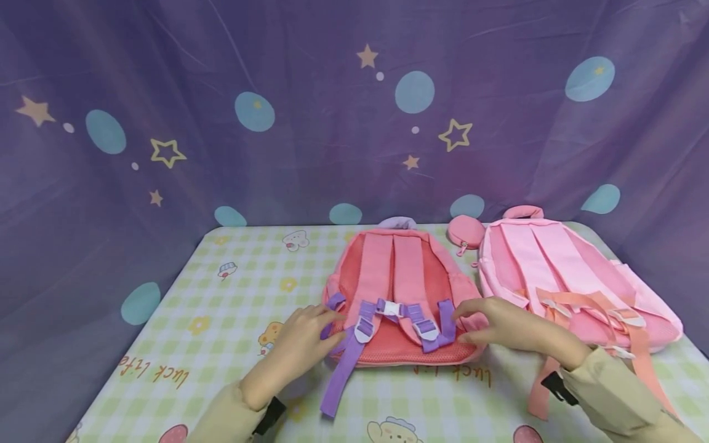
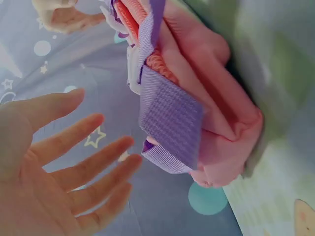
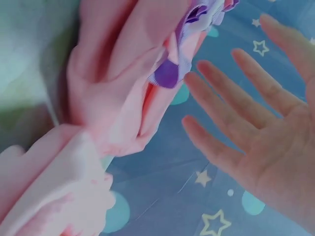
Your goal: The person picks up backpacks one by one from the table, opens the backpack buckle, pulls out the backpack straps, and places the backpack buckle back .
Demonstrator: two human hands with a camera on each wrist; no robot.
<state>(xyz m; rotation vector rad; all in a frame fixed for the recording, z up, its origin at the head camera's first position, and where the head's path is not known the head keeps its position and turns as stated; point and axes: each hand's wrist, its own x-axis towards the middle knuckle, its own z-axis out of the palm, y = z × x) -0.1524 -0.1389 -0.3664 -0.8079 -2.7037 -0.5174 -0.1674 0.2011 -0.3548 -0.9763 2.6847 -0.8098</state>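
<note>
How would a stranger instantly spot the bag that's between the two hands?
Start with the checked table before the purple curtain. Between the left hand and the right hand lies the bag, strapped side up. Its purple webbing sets it apart from the paler bag to its right, whose webbing is orange.

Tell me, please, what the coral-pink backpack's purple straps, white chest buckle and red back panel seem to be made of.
Purple straps: matte woven webbing, perhaps nylon or polyester, with fine ribbing. White chest buckle: likely hard plastic, smooth with crisp edges. Red back panel: apparently matte mesh fabric, given its textured surface.
</note>
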